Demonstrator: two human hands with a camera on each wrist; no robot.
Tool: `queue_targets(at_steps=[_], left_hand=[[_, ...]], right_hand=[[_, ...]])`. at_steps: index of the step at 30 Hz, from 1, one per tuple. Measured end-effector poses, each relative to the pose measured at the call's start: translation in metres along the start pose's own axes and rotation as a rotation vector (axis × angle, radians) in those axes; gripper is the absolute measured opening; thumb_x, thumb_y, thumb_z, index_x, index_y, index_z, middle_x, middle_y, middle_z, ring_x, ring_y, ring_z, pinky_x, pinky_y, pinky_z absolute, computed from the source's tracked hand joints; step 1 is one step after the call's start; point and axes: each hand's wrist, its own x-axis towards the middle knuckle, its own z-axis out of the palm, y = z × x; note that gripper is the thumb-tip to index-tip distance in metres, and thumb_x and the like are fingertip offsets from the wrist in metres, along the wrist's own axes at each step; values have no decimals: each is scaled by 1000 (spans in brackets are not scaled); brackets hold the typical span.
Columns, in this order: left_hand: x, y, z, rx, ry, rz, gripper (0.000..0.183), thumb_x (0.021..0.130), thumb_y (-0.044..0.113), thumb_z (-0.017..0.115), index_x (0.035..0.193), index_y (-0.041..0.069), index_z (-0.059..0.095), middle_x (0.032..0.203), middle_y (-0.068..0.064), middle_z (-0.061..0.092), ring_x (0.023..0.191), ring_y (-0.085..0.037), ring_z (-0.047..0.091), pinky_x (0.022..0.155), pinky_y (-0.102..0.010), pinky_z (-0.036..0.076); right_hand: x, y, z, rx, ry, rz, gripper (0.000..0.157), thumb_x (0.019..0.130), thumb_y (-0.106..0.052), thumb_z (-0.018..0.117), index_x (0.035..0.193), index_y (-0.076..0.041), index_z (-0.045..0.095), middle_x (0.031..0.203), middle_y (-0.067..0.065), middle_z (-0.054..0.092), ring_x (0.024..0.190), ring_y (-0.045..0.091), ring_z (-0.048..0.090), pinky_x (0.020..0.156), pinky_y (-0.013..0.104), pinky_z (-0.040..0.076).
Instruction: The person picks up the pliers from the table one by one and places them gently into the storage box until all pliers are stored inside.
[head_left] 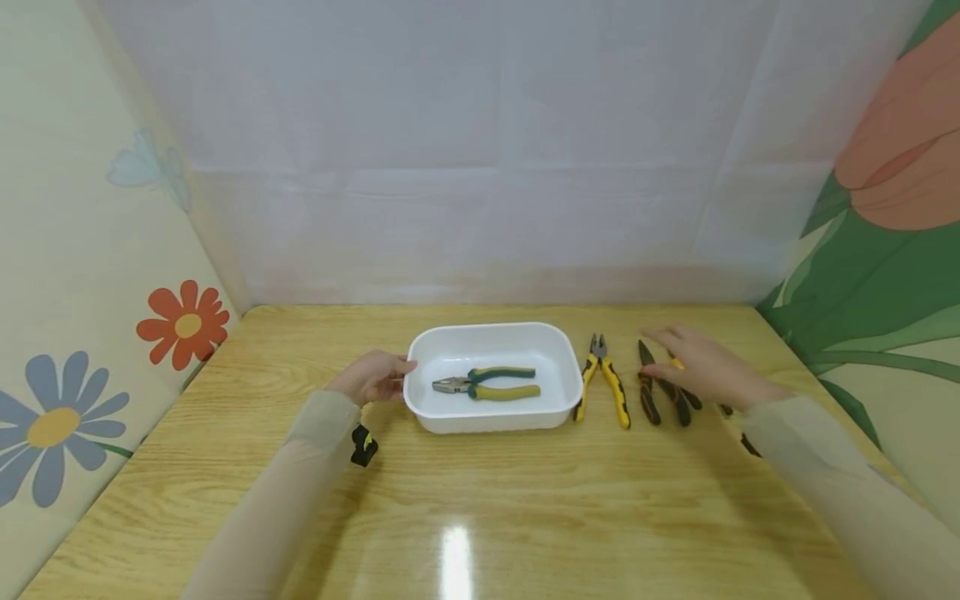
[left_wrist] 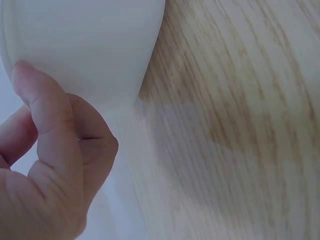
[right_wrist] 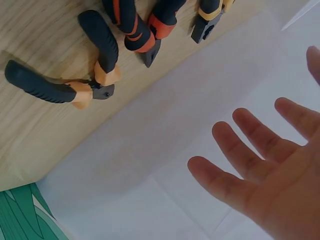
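At the left end of a white tray [head_left: 495, 423], my left hand [head_left: 373, 377] pinches the rim; the left wrist view shows the thumb lying on the tray's wall [left_wrist: 85, 50]. Inside the tray lies a pair of combination pliers [head_left: 504, 392] with green and yellow handles. My right hand [head_left: 705, 367] hovers over the tools at the right, fingers spread, holding nothing. Below it are long-nosed pliers [head_left: 649, 404] with black and red handles, and a black-and-orange pair of pliers [right_wrist: 45, 86], partly hidden by the hand in the head view.
Yellow-and-black pliers [head_left: 617, 396] lie with handles spread just right of the tray. The wooden table [head_left: 525, 500] ends at a white cloth backdrop [head_left: 480, 208]. Flower-printed panels [head_left: 60, 333] stand at both sides.
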Motion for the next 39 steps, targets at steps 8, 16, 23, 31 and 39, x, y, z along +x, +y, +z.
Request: queue_targets(at_steps=[8,16,23,31,39], left_hand=[[0,-1,0,-2,-5,1,45,101,5,47,142,-11,36,95,-10,50,74,-13,53,65,-19,54],[1,-1,-1,-4,-15,4,45,101,6,47,142,-12,36,96,-10,50,74,-13,53,64,-18,54],[2,-2,-1,-45,-35,14,37,101,3,45,135,-11,40,87,-7,51,69,-12,54,63,-20,55],[1,0,-1,-25,-40,18,41,101,4,45,138,-12,38,90,-8,50,74,-13,52,64,-19,55],[-1,0,-1,-22,-23,3,41,101,4,46,139,-11,38,91,-8,50,73,-13,53,63,-19,55]], right_hand=[[-6,11,2,-15,16,-5,64,96,-25,62,143,10,35,127,35,46,108,48,50,86,62,46],[-12,19,7,-7,35,70,63,96,-21,62,142,12,34,129,38,40,114,55,41,88,67,41],[-15,27,16,-49,69,84,62,95,-19,64,140,12,36,122,37,42,106,54,44,79,64,45],[-15,37,22,-17,37,144,63,96,-21,62,141,12,35,124,42,38,108,59,40,81,68,43],[-10,44,27,36,-7,208,67,96,-25,60,143,13,31,124,46,36,108,62,39,81,70,42]])
